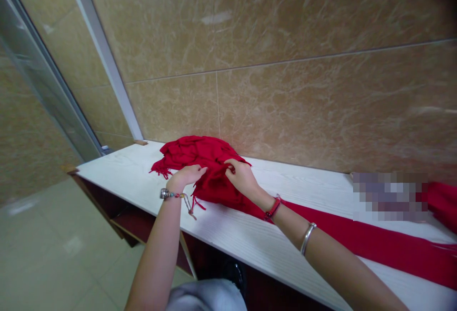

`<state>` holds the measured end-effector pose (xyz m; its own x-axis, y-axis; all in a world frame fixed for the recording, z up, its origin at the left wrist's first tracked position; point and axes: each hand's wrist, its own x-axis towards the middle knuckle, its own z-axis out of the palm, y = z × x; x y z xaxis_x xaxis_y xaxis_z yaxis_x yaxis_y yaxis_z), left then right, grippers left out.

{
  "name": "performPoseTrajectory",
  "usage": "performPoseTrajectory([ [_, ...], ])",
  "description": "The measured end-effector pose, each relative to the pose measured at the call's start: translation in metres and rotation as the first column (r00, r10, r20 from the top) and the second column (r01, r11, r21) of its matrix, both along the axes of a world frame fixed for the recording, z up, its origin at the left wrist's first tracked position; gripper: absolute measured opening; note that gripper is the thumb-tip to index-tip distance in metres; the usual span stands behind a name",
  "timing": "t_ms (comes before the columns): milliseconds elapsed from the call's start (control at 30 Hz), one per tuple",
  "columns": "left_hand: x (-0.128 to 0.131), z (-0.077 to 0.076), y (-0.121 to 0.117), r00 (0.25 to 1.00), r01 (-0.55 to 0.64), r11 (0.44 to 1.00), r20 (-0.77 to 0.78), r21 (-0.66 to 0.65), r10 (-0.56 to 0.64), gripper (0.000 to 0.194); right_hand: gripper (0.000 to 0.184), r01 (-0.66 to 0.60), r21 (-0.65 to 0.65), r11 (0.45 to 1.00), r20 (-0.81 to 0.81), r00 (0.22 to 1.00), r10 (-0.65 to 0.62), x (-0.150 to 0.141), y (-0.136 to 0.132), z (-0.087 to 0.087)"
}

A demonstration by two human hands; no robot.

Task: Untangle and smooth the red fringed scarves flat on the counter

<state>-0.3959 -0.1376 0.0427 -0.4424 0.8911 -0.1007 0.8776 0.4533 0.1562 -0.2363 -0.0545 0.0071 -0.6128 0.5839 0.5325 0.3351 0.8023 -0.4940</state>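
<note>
In the head view, red fringed cloth (213,183) lies bunched on the white counter (123,165) by my left hand (185,175) and right hand (245,179). Both curl; I cannot tell whether either pinches fabric. Hasty pulling could tangle the loose fringe (163,168).

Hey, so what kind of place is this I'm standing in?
An indoor room, perhaps a shop or workroom, though nothing settles which. Marbled wall tiles, a tiled floor and a long white counter with compartments beneath suggest it.
</note>
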Motion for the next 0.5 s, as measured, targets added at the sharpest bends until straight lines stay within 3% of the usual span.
performPoseTrajectory([
  [267,0.004,0.000,0.004,0.993,0.002,1.000,0.118,0.030,-0.006,0.046,0.038,-0.236,0.084,0.968,0.260,0.943,0.207,-0.003,-0.021,0.001],
  [333,0.000,-0.001,0.001,0.988,-0.019,0.999,0.153,0.038,0.013,0.049,0.042,-0.258,0.099,0.961,0.335,0.918,0.212,-0.007,-0.029,0.000],
  [500,-0.008,-0.006,-0.005,0.956,-0.098,0.995,0.281,0.023,0.088,0.047,0.033,-0.272,0.164,0.948,0.437,0.882,0.177,-0.013,-0.040,-0.006],
])
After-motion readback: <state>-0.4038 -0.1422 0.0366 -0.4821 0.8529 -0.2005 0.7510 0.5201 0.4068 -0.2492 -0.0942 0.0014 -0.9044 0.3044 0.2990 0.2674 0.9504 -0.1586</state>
